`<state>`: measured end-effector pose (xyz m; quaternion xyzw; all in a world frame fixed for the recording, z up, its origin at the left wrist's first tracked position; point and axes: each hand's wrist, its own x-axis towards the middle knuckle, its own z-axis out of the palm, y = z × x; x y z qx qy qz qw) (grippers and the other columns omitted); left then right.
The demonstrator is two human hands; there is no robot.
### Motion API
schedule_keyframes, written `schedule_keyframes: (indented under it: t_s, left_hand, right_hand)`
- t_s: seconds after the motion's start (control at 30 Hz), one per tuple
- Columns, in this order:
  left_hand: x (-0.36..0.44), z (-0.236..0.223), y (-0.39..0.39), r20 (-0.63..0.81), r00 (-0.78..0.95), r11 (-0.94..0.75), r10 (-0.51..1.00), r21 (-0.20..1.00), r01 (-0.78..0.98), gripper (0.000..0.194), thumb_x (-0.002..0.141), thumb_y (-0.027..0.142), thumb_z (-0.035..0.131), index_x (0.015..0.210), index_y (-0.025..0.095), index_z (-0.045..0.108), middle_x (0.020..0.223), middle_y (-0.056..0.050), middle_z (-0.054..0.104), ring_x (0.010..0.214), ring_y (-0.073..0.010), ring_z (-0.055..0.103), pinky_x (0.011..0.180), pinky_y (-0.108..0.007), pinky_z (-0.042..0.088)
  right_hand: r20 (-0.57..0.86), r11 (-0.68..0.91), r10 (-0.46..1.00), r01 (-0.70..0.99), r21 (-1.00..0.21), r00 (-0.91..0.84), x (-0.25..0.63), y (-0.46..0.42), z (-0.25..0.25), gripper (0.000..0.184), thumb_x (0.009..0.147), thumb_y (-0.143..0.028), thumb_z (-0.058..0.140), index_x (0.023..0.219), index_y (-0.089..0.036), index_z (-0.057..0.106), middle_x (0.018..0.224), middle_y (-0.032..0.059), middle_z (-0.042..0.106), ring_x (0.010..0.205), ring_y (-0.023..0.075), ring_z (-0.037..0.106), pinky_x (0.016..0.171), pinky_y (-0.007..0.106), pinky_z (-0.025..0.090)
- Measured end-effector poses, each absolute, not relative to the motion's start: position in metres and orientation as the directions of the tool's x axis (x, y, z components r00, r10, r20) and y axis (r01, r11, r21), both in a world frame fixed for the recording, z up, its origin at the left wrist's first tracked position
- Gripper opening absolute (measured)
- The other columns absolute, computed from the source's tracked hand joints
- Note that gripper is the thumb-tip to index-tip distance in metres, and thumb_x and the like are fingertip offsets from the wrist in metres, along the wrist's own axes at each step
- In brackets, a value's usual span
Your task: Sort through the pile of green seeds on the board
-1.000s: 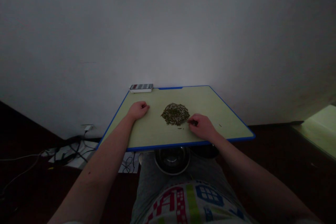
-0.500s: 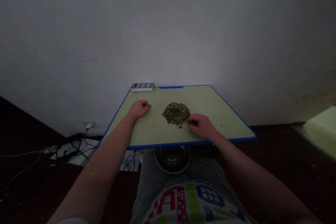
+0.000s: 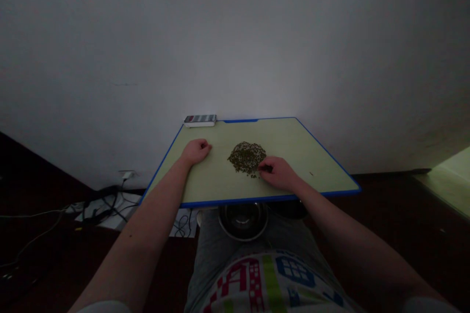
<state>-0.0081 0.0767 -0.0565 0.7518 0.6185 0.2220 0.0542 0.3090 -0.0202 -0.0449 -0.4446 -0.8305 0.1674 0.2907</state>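
A heap of small seed-like grains (image 3: 246, 156), dark greenish brown mixed with pale bits, lies on the pale yellow-green tabletop (image 3: 220, 186). A few loose grains are scattered at its near edge. My right hand (image 3: 277, 172) rests at the heap's right near side, thumb and fingers pinched together at the edge of the grains. What is between those fingertips is too small to make out. Left of the heap and apart from it, my left hand (image 3: 197, 151) lies on the tabletop in a loose fist. Nothing shows in it.
A small white box with a dark striped top (image 3: 200, 121) stands at the table's far left corner. Under the near edge, a metal bowl (image 3: 244, 234) sits at my lap, beside a dark container (image 3: 292, 209). Cables (image 3: 105, 208) lie on the floor left. A wall (image 3: 235, 44) rises behind.
My right hand has shifted slightly left and closer to the heap, its fingertips now over the near right edge. My left hand keeps its place. The whole view has moved slightly.
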Motion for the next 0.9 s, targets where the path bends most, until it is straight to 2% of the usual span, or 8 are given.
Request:
schedule_keyframes:
  t_s: [0.4, 0.53, 0.63, 0.7, 0.9]
  left_hand:
    - [-0.009, -0.059, 0.079, 0.272, 0.135, -0.230, 0.953, 0.358, 0.905, 0.033, 0.075, 0.045, 0.045, 0.067, 0.017, 0.060, 0.062, -0.004, 0.059, 0.059, -0.0160, 0.049, 0.056, -0.028, 0.034]
    - [-0.008, -0.057, 0.077, 0.273, 0.133, -0.228, 0.953, 0.357, 0.906, 0.033, 0.076, 0.045, 0.044, 0.067, 0.017, 0.060, 0.063, -0.004, 0.059, 0.059, -0.0156, 0.049, 0.056, -0.028, 0.034]
    - [-0.007, -0.056, 0.075, 0.268, 0.137, -0.230, 0.954, 0.358, 0.905, 0.033, 0.076, 0.044, 0.044, 0.068, 0.017, 0.061, 0.063, -0.004, 0.059, 0.059, -0.0155, 0.049, 0.055, -0.028, 0.033]
    - [-0.006, -0.055, 0.075, 0.256, 0.137, -0.226, 0.957, 0.361, 0.905, 0.032, 0.076, 0.043, 0.044, 0.068, 0.017, 0.061, 0.063, -0.004, 0.059, 0.059, -0.0154, 0.049, 0.055, -0.028, 0.033]
    - [-0.007, -0.057, 0.077, 0.279, 0.135, -0.232, 0.951, 0.353, 0.906, 0.032, 0.076, 0.044, 0.045, 0.067, 0.017, 0.060, 0.065, -0.004, 0.059, 0.060, -0.0153, 0.049, 0.056, -0.028, 0.033]
  right_hand:
    - [0.275, 0.559, 0.824, 0.628, -0.541, -0.496, 0.305, -0.029, -0.039, 0.013, 0.068, -0.014, 0.059, 0.077, -0.017, 0.068, 0.076, 0.0022, 0.065, 0.071, 0.0132, 0.057, 0.067, 0.024, 0.041]
    - [0.218, 0.503, 0.855, 0.655, -0.564, -0.470, 0.317, -0.031, -0.034, 0.013, 0.072, -0.018, 0.057, 0.080, -0.017, 0.067, 0.076, 0.0022, 0.065, 0.069, 0.0128, 0.057, 0.064, 0.024, 0.041]
    - [0.172, 0.435, 0.890, 0.675, -0.596, -0.422, 0.337, -0.027, -0.036, 0.019, 0.074, -0.022, 0.056, 0.090, -0.017, 0.066, 0.074, 0.0016, 0.065, 0.066, 0.0128, 0.056, 0.062, 0.024, 0.041]
    - [0.138, 0.384, 0.912, 0.690, -0.613, -0.386, 0.352, -0.025, -0.038, 0.032, 0.073, -0.022, 0.057, 0.104, -0.016, 0.062, 0.068, -0.0006, 0.062, 0.060, 0.0124, 0.055, 0.059, 0.024, 0.040]
    - [0.069, 0.325, 0.938, 0.794, -0.514, -0.339, 0.354, -0.025, -0.039, 0.038, 0.072, -0.025, 0.057, 0.109, -0.015, 0.064, 0.070, 0.0009, 0.064, 0.062, 0.0136, 0.056, 0.059, 0.024, 0.039]
